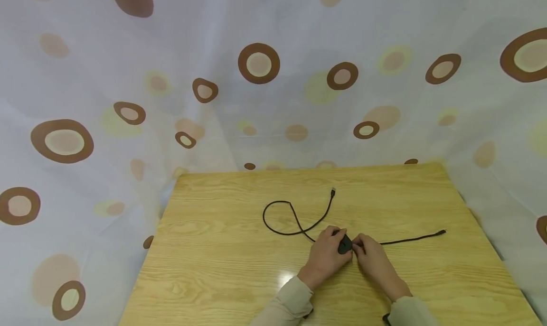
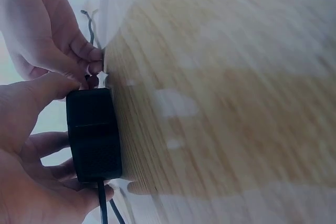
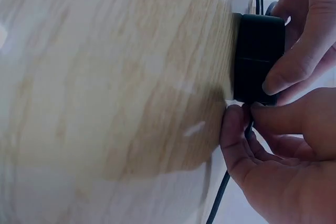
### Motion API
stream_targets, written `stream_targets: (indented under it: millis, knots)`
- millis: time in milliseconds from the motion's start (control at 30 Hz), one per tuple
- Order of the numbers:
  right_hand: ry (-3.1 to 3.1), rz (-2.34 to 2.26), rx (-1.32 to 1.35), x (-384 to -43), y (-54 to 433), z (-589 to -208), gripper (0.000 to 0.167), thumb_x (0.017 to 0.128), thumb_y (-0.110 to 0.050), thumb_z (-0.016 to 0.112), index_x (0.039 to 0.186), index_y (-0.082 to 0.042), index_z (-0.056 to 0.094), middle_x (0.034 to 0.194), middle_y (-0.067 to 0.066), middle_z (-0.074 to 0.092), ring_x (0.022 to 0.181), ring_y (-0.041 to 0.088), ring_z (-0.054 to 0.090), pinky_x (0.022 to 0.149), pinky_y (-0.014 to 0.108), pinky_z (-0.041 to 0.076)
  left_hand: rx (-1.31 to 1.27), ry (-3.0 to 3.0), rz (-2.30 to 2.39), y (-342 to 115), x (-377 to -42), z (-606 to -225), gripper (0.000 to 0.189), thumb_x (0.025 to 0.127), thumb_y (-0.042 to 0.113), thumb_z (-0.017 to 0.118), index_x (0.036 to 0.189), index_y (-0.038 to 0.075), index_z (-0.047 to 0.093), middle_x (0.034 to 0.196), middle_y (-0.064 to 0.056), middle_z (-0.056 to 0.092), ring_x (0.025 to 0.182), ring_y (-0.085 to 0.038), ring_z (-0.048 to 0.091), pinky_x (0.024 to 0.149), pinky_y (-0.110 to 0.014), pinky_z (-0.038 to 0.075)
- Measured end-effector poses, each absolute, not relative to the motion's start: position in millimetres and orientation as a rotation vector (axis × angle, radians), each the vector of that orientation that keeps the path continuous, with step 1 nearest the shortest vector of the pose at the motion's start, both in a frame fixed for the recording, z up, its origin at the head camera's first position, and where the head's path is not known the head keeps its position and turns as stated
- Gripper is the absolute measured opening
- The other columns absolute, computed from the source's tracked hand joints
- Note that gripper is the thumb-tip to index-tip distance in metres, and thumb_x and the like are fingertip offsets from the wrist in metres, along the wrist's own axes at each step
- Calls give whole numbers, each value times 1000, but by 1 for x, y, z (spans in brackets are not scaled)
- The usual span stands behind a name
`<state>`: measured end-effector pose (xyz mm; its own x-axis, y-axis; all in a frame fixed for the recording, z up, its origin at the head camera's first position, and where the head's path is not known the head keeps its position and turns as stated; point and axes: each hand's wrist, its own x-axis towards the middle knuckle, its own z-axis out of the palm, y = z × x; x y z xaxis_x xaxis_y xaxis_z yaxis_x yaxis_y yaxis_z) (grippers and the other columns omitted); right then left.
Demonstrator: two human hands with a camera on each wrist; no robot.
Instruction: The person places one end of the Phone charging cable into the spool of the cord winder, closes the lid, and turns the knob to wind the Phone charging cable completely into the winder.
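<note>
A small black box-shaped device (image 1: 345, 244) sits low over the table between the two hands. My left hand (image 1: 325, 257) grips it, thumb on one side and fingers on the other. A black cable (image 2: 103, 203) comes out of one end of the device (image 2: 93, 135), as the left wrist view shows. At the opposite end my right hand (image 1: 376, 262) pinches a black cord (image 3: 249, 128) between thumb and index finger, right against the device (image 3: 260, 51). The fingertips hide where cord and device meet.
On the wooden table (image 1: 205, 250), black cable (image 1: 263, 217) loops to the left and crosses itself, ending in a plug (image 1: 333, 192) toward the back. Another stretch (image 1: 410, 240) runs right to a connector (image 1: 441, 232). A dotted curtain (image 1: 278, 112) surrounds the back and sides.
</note>
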<state>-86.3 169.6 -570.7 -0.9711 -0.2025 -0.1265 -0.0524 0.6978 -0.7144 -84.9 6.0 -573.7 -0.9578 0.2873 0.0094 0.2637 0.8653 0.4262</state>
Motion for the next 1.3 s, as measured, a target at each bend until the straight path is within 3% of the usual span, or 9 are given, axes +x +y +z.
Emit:
stream_targets:
  millis: [833,1067,1300]
  knots:
    - [2646,-1082,-67,-98,196,-568,16,105,-11,62,110,-1,73,98,9,75,82,15,62,72,32,49,404,3002,622,5,-86,-576,58,100,49,70,153,30,57,145,6,61,129,-14,60,90,-25,60]
    - [2627,-1081,-49,-99,201,-566,16,105,-7,61,110,3,72,83,6,70,71,16,59,67,31,44,415,3018,613,2,-86,-576,59,99,50,71,153,30,57,144,7,61,127,-14,61,90,-25,59]
    - [2583,-1080,-37,-99,210,-561,17,106,-8,60,110,3,72,81,5,69,71,16,58,65,30,43,419,3003,582,1,-85,-573,59,100,52,70,153,32,57,145,7,61,129,-14,61,90,-26,59]
